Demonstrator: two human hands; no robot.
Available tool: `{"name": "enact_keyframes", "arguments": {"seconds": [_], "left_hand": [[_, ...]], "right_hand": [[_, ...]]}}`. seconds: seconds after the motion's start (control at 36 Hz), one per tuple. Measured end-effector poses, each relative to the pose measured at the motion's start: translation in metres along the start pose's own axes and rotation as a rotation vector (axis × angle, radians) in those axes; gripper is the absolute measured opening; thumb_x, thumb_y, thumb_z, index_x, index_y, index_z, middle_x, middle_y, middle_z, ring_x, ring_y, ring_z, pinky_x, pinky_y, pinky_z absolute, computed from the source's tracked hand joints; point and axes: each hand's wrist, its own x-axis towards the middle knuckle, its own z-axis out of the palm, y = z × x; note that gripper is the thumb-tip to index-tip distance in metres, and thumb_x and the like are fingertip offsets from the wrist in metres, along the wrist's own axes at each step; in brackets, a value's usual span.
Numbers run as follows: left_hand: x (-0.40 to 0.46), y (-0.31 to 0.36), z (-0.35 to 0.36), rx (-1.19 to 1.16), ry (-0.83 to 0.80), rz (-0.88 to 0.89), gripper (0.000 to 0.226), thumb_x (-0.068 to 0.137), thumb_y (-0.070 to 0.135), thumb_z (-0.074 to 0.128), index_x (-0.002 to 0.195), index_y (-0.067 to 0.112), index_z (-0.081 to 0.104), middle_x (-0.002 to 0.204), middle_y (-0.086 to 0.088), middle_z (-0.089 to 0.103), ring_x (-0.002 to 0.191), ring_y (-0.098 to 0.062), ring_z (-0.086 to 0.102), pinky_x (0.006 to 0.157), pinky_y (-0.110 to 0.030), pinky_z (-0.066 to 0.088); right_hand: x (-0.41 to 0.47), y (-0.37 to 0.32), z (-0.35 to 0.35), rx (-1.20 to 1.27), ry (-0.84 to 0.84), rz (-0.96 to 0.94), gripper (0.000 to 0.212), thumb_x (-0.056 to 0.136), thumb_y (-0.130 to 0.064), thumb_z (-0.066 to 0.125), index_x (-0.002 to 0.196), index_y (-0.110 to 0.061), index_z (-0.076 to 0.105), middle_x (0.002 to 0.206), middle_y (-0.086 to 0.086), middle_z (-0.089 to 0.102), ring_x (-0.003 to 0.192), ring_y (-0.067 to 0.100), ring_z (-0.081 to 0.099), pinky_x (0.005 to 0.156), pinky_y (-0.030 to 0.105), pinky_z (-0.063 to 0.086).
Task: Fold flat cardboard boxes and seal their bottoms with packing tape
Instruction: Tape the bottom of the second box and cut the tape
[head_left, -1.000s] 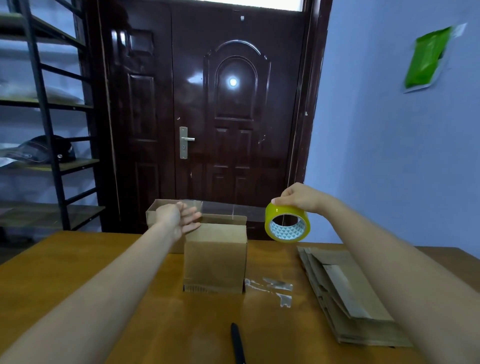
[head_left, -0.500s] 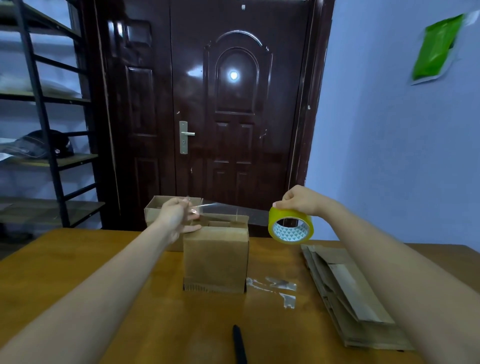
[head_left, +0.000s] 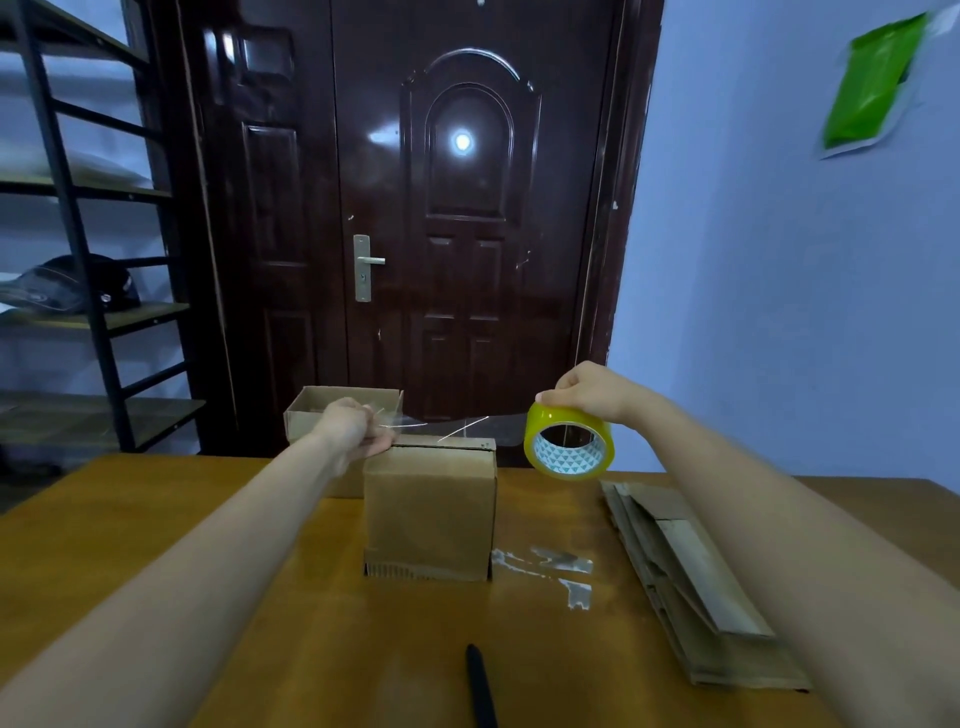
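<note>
Tape pulled over the box

My right hand curled around the tape roll; my left hand pinched the clear tape strip above the box.

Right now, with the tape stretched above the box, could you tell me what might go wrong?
The clear tape strip hangs unsupported between the left hand and the yellow tape roll in the right hand; it could twist or stick to itself. It might also land off the folded brown cardboard box seam.
</note>
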Motion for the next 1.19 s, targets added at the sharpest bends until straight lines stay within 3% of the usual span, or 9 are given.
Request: {"name": "enact_keyframes", "arguments": {"seconds": [0.28,0.42,0.53,0.64,0.72,0.97,1.08,1.19], "left_hand": [[0.002,-0.004,-0.007,-0.118,0.043,-0.059,0.034,0.102,0.006,0.032,0.135,-0.003,0.038,0.090,-0.023,0.063,0.073,-0.030,0.065,0.059,-0.030,0.058],[0.003,-0.010,-0.009,-0.153,0.068,-0.052,0.037,0.103,0.007,0.027,0.137,0.000,0.037,0.097,-0.028,0.063,0.081,-0.032,0.066,0.080,-0.037,0.057],[0.002,-0.010,-0.010,-0.179,0.091,-0.069,0.041,0.103,0.009,0.026,0.143,0.001,0.027,0.099,-0.029,0.062,0.083,-0.033,0.066,0.076,-0.037,0.056],[-0.001,-0.010,-0.009,-0.184,0.091,-0.078,0.045,0.102,0.007,0.022,0.146,0.001,0.021,0.108,-0.031,0.060,0.088,-0.034,0.065,0.082,-0.038,0.054],[-0.001,-0.008,-0.009,-0.195,0.107,-0.087,0.042,0.103,0.008,0.022,0.144,-0.001,0.025,0.104,-0.031,0.060,0.089,-0.037,0.065,0.083,-0.039,0.054],[-0.004,-0.010,-0.009,-0.235,0.129,-0.101,0.044,0.101,0.003,0.024,0.145,0.003,0.027,0.122,-0.033,0.054,0.095,-0.036,0.064,0.084,-0.037,0.055],[-0.003,-0.011,-0.010,-0.246,0.133,-0.105,0.042,0.102,0.004,0.023,0.142,0.001,0.031,0.117,-0.031,0.054,0.103,-0.039,0.061,0.089,-0.041,0.053],[-0.006,-0.010,-0.010,-0.263,0.148,-0.091,0.045,0.097,-0.005,0.021,0.142,0.000,0.029,0.094,-0.022,0.052,0.106,-0.040,0.059,0.091,-0.042,0.052]], "right_hand": [[0.004,-0.008,-0.001,0.084,-0.001,-0.018,0.048,0.089,-0.041,0.059,0.052,-0.015,0.042,0.051,0.002,0.040,0.052,0.018,0.044,0.061,0.029,0.041],[0.007,-0.013,0.010,0.079,-0.013,-0.011,0.049,0.088,-0.036,0.060,0.049,-0.015,0.039,0.048,0.000,0.035,0.046,0.013,0.038,0.058,0.028,0.038],[0.008,-0.013,0.018,0.089,-0.011,-0.001,0.050,0.088,-0.033,0.060,0.047,-0.016,0.038,0.046,-0.002,0.033,0.043,0.010,0.036,0.058,0.028,0.038],[0.010,-0.012,0.022,0.081,-0.011,0.021,0.051,0.087,-0.031,0.061,0.045,-0.016,0.036,0.042,-0.005,0.030,0.038,0.008,0.033,0.054,0.026,0.035],[0.011,-0.011,0.025,0.062,-0.014,0.031,0.051,0.086,-0.031,0.062,0.045,-0.016,0.035,0.044,-0.004,0.029,0.040,0.010,0.031,0.054,0.027,0.034],[0.017,-0.006,0.037,0.027,-0.046,0.068,0.046,0.084,-0.033,0.064,0.046,-0.016,0.043,0.046,-0.003,0.038,0.045,0.010,0.038,0.059,0.029,0.039],[0.019,-0.003,0.044,0.041,-0.065,0.077,0.047,0.084,-0.032,0.063,0.047,-0.017,0.038,0.046,-0.003,0.032,0.043,0.010,0.033,0.057,0.028,0.036],[0.020,-0.001,0.050,0.052,-0.076,0.080,0.050,0.084,-0.030,0.063,0.045,-0.018,0.035,0.044,-0.005,0.029,0.041,0.010,0.030,0.053,0.026,0.034]]}}
